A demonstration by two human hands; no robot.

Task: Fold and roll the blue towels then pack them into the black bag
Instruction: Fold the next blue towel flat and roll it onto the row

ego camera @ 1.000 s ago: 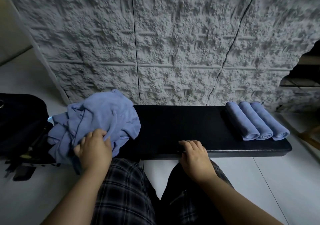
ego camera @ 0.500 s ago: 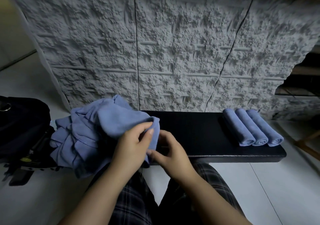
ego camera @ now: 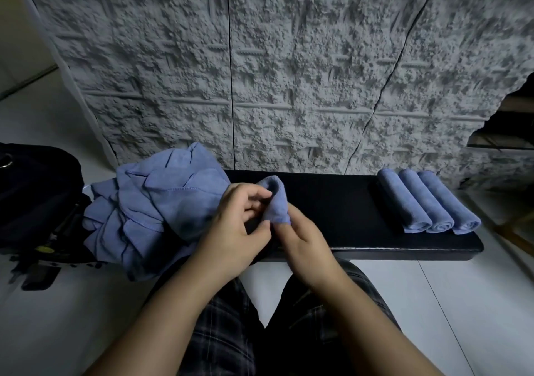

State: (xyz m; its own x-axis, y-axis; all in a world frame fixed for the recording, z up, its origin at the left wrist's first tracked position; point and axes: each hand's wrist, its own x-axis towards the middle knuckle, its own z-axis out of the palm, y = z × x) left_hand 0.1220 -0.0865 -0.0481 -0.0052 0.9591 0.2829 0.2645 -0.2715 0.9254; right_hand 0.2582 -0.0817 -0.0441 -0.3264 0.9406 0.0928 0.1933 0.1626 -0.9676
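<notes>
A heap of loose blue towels (ego camera: 150, 208) lies on the left end of the black bench (ego camera: 341, 210). One blue towel (ego camera: 276, 205) is drawn out of the heap over the bench's front edge. My left hand (ego camera: 234, 231) and my right hand (ego camera: 303, 242) both pinch its end, close together. Three rolled blue towels (ego camera: 427, 202) lie side by side on the bench's right end. The black bag (ego camera: 34, 190) sits on the floor at the far left, partly cut off by the frame.
A rough grey textured wall panel (ego camera: 289, 72) stands right behind the bench. White floor (ego camera: 476, 303) surrounds it. Dark straps and a small black object (ego camera: 40, 274) lie on the floor below the bag. My legs in plaid trousers are under my arms.
My left hand left the heap and drew one towel rightward; my right hand came off the bench edge to meet it. Both now pinch the towel's end over the bench.
</notes>
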